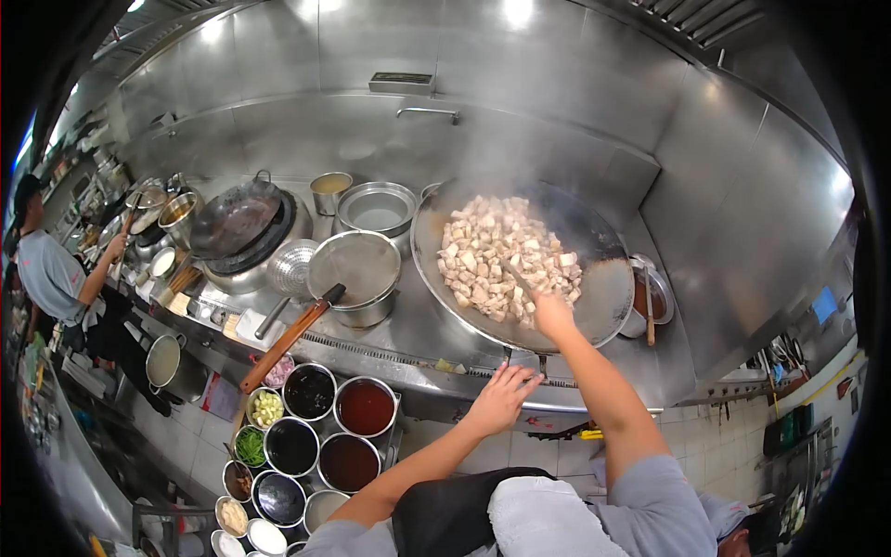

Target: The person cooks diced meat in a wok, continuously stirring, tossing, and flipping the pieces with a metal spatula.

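At far left, turned toward the stove, a person [60,278]. Next, tilted over a burner, a dark pan [237,221]. On the near side, bunched together, tubs [350,462] of dark and red sauce, greens [249,447] and other ingredients. Above these, a perforated ladle [293,265] and a wooden handle [283,353] leaning over a mesh-topped pot [362,311]. In the middle, just near of the wok [608,311], the left hand [506,399], fingers spread, nothing visibly held. Inside the wok, steaming, pale cubes [492,251]. Over their near side, the right hand [555,316], closed around a tool [516,277], its tip among the cubes. At right, just beside the wok, a bowl [661,288].
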The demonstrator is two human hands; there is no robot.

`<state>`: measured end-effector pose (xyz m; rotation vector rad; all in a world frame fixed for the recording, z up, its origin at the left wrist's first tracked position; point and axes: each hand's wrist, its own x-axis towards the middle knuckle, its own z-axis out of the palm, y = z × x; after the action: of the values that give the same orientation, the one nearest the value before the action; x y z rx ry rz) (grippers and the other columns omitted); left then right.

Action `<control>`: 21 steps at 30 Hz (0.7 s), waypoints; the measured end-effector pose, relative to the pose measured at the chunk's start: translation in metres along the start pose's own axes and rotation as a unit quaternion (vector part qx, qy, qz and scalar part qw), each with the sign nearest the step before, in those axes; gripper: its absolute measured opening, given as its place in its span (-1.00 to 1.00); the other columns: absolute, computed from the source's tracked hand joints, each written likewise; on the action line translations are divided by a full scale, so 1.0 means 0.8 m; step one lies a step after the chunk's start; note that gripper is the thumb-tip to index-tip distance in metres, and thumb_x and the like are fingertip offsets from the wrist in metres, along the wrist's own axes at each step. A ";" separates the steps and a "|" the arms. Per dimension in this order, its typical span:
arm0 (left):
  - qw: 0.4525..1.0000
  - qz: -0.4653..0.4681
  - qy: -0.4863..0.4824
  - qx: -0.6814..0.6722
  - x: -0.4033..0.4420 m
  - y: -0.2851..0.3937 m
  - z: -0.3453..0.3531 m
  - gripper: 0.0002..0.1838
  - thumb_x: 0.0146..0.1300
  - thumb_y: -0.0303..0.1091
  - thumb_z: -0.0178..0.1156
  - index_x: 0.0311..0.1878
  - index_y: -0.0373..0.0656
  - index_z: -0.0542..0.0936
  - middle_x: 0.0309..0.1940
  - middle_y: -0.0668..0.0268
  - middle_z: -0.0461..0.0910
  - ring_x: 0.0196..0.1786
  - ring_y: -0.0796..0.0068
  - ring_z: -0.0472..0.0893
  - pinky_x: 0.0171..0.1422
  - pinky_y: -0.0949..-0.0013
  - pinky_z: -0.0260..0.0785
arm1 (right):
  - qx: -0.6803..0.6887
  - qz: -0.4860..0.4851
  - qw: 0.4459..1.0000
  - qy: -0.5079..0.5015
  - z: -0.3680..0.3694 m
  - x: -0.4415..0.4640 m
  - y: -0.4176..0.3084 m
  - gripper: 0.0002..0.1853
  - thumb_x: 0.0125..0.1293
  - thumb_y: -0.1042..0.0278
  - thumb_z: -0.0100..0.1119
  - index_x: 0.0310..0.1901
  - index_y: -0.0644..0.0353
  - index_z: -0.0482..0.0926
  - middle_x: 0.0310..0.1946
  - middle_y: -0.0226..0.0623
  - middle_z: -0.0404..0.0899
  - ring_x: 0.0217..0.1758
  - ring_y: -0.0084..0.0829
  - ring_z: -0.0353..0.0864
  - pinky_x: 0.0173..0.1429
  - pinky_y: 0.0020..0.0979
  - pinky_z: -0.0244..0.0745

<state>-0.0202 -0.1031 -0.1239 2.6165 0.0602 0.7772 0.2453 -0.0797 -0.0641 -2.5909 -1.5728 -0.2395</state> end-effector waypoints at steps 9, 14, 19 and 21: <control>0.999 0.018 -0.001 -0.032 -0.014 -0.006 -0.003 -0.23 0.33 -0.45 0.35 0.63 -0.10 0.43 0.60 0.15 0.38 0.69 -0.02 0.31 0.82 -0.23 0.09 | 0.136 0.026 0.990 -0.022 -0.213 -0.219 0.059 -0.55 0.40 0.33 0.40 0.32 0.03 0.74 -0.10 -0.04 0.85 -0.06 0.03 0.84 0.11 -0.04 0.71; 0.999 0.012 -0.022 -0.048 -0.026 -0.010 -0.010 -0.25 0.35 -0.43 0.35 0.63 -0.12 0.44 0.71 0.11 0.28 0.77 -0.07 0.20 0.83 -0.22 0.06 | 0.194 0.023 0.980 -0.040 -0.290 -0.272 0.040 -0.57 0.38 0.37 0.44 0.27 0.10 0.77 -0.11 -0.01 0.84 -0.08 0.03 0.84 0.03 -0.13 0.71; 0.998 0.020 -0.034 -0.041 -0.026 -0.014 -0.007 -0.34 0.35 -0.42 0.36 0.54 -0.08 0.56 0.75 0.11 0.23 0.79 -0.05 0.16 0.83 -0.21 0.06 | 0.122 -0.031 0.987 -0.103 -0.267 -0.231 -0.007 -0.59 0.42 0.31 0.39 0.27 0.10 0.77 -0.16 0.00 0.84 -0.09 0.10 0.84 0.03 -0.01 0.72; 0.998 0.018 -0.048 -0.035 -0.025 -0.016 -0.012 -0.39 0.35 -0.41 0.36 0.50 -0.07 0.61 0.76 0.13 0.22 0.80 -0.05 0.16 0.82 -0.20 0.07 | 0.069 -0.054 0.991 -0.102 -0.214 -0.185 -0.037 -0.63 0.46 0.29 0.28 0.25 0.08 0.75 -0.18 0.03 0.83 -0.07 0.18 0.82 0.04 0.09 0.71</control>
<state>-0.0417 -0.0909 -0.1318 2.5898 -0.0408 0.6533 0.1381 -0.2236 0.0767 -2.4938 -1.7296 0.1256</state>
